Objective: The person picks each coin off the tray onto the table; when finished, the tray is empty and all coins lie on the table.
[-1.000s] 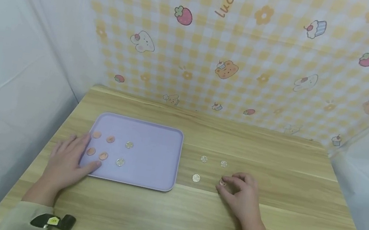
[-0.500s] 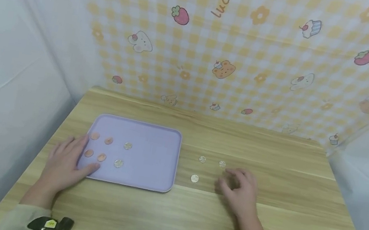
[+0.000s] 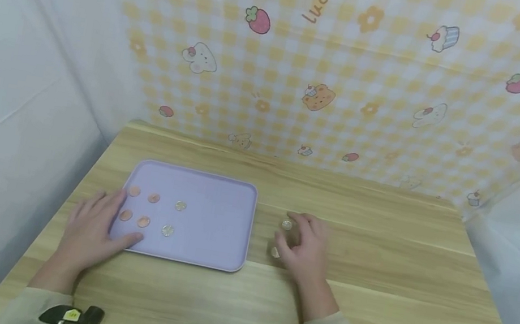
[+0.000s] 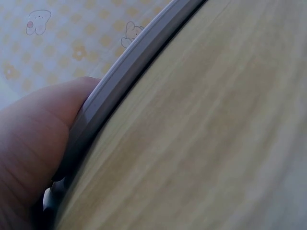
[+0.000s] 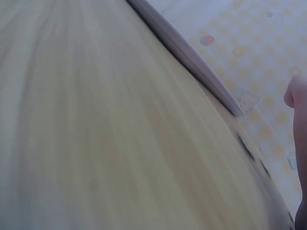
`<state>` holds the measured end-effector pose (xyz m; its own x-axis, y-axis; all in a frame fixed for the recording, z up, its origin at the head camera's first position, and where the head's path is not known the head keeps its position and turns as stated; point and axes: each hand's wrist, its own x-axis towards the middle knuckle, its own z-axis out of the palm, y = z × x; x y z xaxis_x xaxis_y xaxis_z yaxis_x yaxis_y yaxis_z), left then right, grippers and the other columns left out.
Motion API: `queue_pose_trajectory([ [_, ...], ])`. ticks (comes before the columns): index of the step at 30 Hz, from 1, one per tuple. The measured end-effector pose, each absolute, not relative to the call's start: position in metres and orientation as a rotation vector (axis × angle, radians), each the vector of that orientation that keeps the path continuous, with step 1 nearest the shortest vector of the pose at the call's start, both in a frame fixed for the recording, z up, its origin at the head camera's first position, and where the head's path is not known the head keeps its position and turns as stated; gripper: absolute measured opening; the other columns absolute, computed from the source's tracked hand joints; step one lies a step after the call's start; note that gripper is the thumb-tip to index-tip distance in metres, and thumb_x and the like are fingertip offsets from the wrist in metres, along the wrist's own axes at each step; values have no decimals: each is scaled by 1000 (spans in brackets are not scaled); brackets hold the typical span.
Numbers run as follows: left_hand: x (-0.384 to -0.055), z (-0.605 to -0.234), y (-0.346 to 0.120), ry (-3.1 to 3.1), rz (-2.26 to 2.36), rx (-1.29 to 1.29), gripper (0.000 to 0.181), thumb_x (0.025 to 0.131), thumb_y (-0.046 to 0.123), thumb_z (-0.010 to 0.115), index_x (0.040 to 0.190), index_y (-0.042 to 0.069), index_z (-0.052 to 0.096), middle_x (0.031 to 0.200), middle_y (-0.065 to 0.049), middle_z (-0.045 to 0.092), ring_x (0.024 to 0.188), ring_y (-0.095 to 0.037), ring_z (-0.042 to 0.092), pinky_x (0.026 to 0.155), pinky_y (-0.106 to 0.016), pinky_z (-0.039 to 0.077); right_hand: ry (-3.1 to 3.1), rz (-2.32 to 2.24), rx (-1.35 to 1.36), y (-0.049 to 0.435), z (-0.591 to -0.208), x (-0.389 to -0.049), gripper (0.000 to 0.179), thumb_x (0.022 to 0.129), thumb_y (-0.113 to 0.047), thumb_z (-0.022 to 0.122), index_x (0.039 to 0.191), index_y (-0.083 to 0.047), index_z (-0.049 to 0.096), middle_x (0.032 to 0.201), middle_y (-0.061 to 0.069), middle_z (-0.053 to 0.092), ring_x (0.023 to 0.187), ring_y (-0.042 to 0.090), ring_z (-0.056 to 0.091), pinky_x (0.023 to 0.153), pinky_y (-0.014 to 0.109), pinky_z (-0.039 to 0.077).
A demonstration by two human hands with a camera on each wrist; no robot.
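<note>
A lilac tray (image 3: 215,217) lies on the table with two rows of coins. Copper-coloured ones, such as the coin (image 3: 144,222), are at its left; two pale coins (image 3: 168,231) lie beside them. My left hand (image 3: 91,228) rests at the tray's left edge, its thumb (image 4: 79,98) over the front rim. Right of the tray, my right hand (image 3: 306,248) hovers over the table, thumb and index finger apart. Close to its fingertips are two pale coins, the farther coin (image 3: 286,225) and the partly covered nearer coin (image 3: 275,253). The palm's underside is hidden.
The wooden table (image 3: 409,256) spreads to the right and in front of the tray. A yellow checked cloth (image 3: 275,73) hangs behind it, with white sheets (image 3: 19,87) at the sides.
My right hand pinched a coin a second ago, then moved left towards the two pale coins. That coin and the far right pale coin are out of sight. The left hand stays put.
</note>
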<state>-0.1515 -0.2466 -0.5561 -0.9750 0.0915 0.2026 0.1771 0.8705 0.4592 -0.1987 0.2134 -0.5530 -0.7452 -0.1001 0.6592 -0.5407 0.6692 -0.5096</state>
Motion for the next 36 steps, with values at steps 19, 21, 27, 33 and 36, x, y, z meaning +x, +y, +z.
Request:
queue_pose_trajectory([
  [19,-151,-557,-246,-2870,-719,-173,111,84,59,83,164,0,35,161,-33,40,150,-60,25,121,-76,4,-2298,732,466,103,-549,-201,31,78,-28,76,102,-7,75,102,8,71,98,32,67,87,50,52],
  [21,-150,-555,-246,-2872,-714,-170,110,84,59,83,164,0,35,160,-33,41,150,-60,26,121,-77,5,-2296,697,484,95,-548,-200,30,77,-26,78,100,-8,75,103,7,71,99,30,68,89,50,52],
  [27,-153,-559,-247,-2864,-696,-184,110,83,60,82,163,0,37,160,-33,42,149,-59,28,120,-77,8,-2431,561,546,73,-546,-191,30,81,-33,78,104,-13,79,118,10,75,116,35,67,104,56,48],
  [33,-158,-560,-250,-2860,-686,-186,109,84,61,81,164,2,37,161,-31,42,149,-59,28,120,-77,8,-2614,465,635,45,-543,-177,35,87,-43,76,114,-21,80,132,7,72,129,34,63,114,61,42],
  [36,-160,-560,-253,-2856,-680,-195,109,84,61,81,163,2,38,161,-31,42,149,-59,28,120,-77,10,-2611,525,699,33,-545,-177,34,87,-41,81,113,-21,81,130,5,72,128,29,63,114,53,44],
])
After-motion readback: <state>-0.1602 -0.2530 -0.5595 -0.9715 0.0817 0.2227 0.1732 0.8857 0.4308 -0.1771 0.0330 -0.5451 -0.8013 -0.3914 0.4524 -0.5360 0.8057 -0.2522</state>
